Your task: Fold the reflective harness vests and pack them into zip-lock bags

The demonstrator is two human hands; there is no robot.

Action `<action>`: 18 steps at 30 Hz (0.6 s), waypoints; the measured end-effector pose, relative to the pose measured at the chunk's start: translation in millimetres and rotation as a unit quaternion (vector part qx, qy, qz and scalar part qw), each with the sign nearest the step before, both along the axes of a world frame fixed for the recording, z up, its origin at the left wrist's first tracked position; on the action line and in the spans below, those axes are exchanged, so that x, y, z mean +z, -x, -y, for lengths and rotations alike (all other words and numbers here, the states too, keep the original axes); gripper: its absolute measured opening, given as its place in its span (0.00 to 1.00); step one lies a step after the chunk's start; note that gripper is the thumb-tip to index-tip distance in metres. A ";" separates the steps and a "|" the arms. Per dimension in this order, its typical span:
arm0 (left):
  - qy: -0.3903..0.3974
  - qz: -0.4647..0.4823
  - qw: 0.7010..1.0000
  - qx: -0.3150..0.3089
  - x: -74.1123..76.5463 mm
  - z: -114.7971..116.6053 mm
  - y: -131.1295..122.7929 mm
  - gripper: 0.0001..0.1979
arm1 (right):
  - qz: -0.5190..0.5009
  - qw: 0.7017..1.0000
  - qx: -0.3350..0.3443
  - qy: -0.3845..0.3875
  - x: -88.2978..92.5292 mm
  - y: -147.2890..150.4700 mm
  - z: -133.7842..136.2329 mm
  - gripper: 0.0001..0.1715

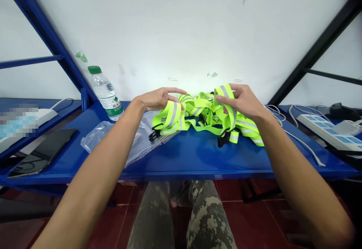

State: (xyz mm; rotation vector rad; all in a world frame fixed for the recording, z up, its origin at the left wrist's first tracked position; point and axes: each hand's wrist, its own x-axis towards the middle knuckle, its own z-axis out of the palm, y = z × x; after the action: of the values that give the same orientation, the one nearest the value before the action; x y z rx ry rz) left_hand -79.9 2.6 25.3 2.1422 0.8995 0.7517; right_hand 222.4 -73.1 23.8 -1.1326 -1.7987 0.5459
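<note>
The left hand (158, 100) spreads wide against the tangled neon-yellow reflective vest (203, 109) on the blue steel bench (198, 154); the right hand (243, 100) pinches its upright band (224, 94) narrowly; a plastic bag (113, 139) and water bottle (106, 92) sit left of the vest

From here I see reflective straps (198, 109) on the bench (198, 154), a plastic bag (97, 136) to their left, a water bottle (106, 92) behind it, and a power strip (325, 132) further right.
</note>
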 end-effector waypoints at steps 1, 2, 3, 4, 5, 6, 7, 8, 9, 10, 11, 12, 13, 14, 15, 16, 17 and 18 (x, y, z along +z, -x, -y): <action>0.059 0.053 0.997 -0.016 -2.1 -0.8 0.4 0.28 | 0.040 0.999 0.005 0.019 -0.3 -3.2 0.1 0.22; 0.123 0.109 0.986 -0.032 -4.9 -1.9 -0.4 0.28 | 0.086 0.996 -0.005 0.029 -1.3 -6.4 -1.0 0.23; 0.174 0.160 0.971 -0.037 -8.0 -3.2 -2.4 0.27 | 0.137 0.990 -0.029 0.032 -3.1 -9.2 -3.0 0.25; 0.190 0.207 0.959 -0.017 -11.0 -4.6 -5.2 0.25 | 0.191 0.979 -0.065 0.028 -5.6 -11.5 -5.7 0.26; 0.188 0.235 0.954 0.010 -13.4 -5.9 -8.5 0.23 | 0.244 0.963 -0.111 0.022 -8.7 -13.2 -8.7 0.26; 0.174 0.245 0.953 0.039 -14.7 -6.8 -12.0 0.22 | 0.290 0.943 -0.161 0.015 -11.9 -14.1 -11.8 0.24; 0.154 0.243 0.956 0.065 -14.9 -7.3 -15.4 0.22 | 0.323 0.922 -0.212 0.009 -15.1 -14.0 -14.9 0.23; 0.133 0.235 0.959 0.084 -13.8 -7.0 -18.4 0.23 | 0.344 0.903 -0.256 0.000 -18.0 -12.8 -18.1 0.23; 0.116 0.229 0.962 0.097 -11.4 -6.0 -20.9 0.24 | 0.352 0.891 -0.288 -0.013 -20.4 -10.3 -21.6 0.25; 0.104 0.225 0.963 0.102 -8.1 -4.3 -23.1 0.25 | 0.352 0.885 -0.302 -0.030 -22.4 -6.5 -26.0 0.27; 0.098 0.224 0.965 0.098 -4.1 -2.0 -24.9 0.25 | 0.350 0.887 -0.296 -0.054 -23.9 -1.3 -31.4 0.29; 0.096 0.224 0.966 0.088 0.3 0.6 -26.4 0.25 | 0.350 0.895 -0.266 -0.079 -25.2 5.2 -38.1 0.31; 0.099 0.221 0.967 0.074 4.6 3.3 -27.8 0.24 | 0.356 0.903 -0.221 -0.097 -26.6 12.7 -45.9 0.33; 0.105 0.216 0.969 0.060 8.5 5.8 -29.2 0.24 | 0.367 0.909 -0.167 -0.104 -28.3 20.9 -54.7 0.35; 0.113 0.209 0.970 0.049 11.8 8.0 -30.4 0.24 | 0.385 0.911 -0.113 -0.095 -30.3 29.4 -64.0 0.39; 0.119 0.201 0.971 0.043 14.5 9.8 -31.5 0.25 | 0.402 0.910 -0.074 -0.076 -32.6 37.7 -73.3 0.44; 0.122 0.195 0.972 0.042 16.4 11.1 -32.3 0.25 | 0.417 0.906 -0.050 -0.058 -34.9 45.2 -82.0 0.46; 0.124 0.189 0.973 0.041 17.7 12.1 -32.5 0.26 | 0.431 0.901 -0.039 -0.041 -37.0 51.5 -89.8 0.45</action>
State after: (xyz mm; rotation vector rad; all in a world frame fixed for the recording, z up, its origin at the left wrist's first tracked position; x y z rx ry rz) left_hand -47.3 -9.5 43.0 1.6786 0.8301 0.9934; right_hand 170.9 16.7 -13.2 -1.5129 -2.4617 -0.1359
